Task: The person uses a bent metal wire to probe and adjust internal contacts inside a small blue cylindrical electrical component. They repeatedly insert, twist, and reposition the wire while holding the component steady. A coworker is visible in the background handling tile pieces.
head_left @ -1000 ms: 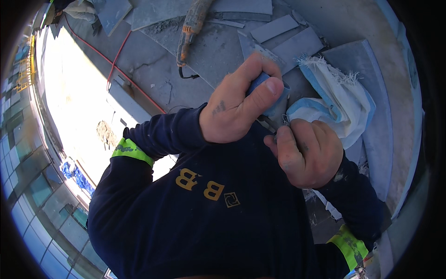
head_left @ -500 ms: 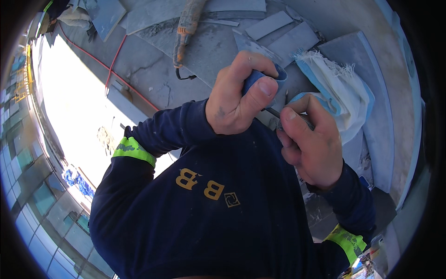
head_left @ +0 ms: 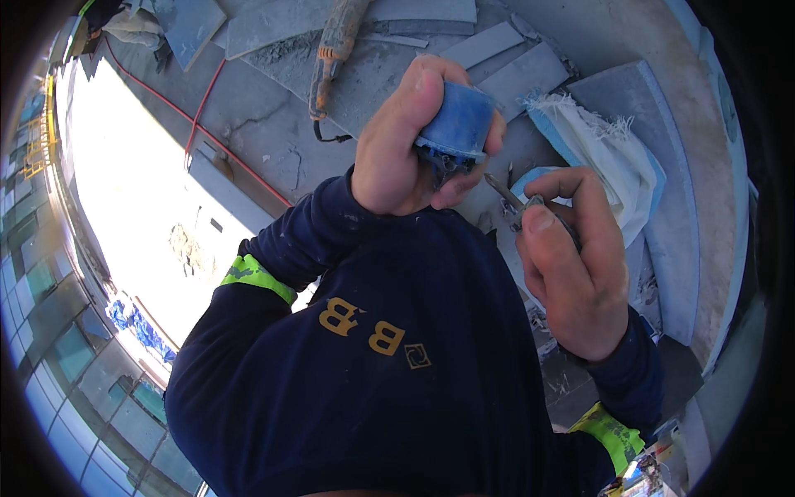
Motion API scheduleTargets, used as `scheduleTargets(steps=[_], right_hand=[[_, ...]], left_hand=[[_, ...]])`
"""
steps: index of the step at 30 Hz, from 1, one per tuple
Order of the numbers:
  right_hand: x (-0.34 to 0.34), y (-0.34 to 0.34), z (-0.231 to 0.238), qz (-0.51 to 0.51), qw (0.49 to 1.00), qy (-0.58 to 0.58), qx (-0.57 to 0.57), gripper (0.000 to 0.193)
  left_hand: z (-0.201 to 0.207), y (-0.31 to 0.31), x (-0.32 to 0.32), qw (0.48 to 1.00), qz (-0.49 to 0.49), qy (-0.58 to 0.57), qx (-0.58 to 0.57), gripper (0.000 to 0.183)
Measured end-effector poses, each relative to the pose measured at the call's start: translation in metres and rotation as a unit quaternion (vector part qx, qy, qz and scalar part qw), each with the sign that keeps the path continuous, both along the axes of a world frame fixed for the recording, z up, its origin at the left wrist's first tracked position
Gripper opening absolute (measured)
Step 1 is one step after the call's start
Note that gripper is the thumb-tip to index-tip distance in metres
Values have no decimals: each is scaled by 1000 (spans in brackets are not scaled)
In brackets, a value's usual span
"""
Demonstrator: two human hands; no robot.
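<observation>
My left hand (head_left: 406,141) is wrapped around a blue round cup-shaped tool head (head_left: 457,126), its toothed open end facing down toward me. My right hand (head_left: 571,265) pinches a thin metal pointed tool (head_left: 507,193), whose tip sits just right of and below the blue piece without touching it. Both hands hover in front of my dark blue sweatshirt (head_left: 397,373) with yellow-green cuffs.
On the grey concrete floor lie an orange power tool (head_left: 331,50) with a cord, a red cable (head_left: 199,116), several grey tile offcuts (head_left: 513,58), a large grey slab (head_left: 662,166) and a frayed white cloth (head_left: 604,149). A glass building facade drops away at left.
My hands have drawn apart: the left hand rose with the blue piece, and the right hand pulled the metal tool out and down to the right.
</observation>
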State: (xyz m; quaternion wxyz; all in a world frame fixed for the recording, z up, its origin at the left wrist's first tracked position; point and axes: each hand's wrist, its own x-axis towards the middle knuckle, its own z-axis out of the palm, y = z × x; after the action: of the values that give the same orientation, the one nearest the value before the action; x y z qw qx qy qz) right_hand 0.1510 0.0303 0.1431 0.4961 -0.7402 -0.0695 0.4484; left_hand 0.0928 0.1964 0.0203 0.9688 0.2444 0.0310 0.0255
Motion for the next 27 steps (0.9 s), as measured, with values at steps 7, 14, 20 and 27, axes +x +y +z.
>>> scheduleTargets(steps=[7,14,20,27], right_hand=[[3,9,3,-7,998,64,-3,18],[5,10,-1,-166,938,305,22,18],[3,8,-11,-43,994,99,-21,19],[7,0,-31,262,876,-405,-14,26]], left_hand=[[-4,0,-6,983,37,-43,174,40],[-11,-5,-6,919,161,-120,338,38],[-11,-12,-4,905,194,-129,356,37],[-4,-6,-7,966,-5,44,256,34]])
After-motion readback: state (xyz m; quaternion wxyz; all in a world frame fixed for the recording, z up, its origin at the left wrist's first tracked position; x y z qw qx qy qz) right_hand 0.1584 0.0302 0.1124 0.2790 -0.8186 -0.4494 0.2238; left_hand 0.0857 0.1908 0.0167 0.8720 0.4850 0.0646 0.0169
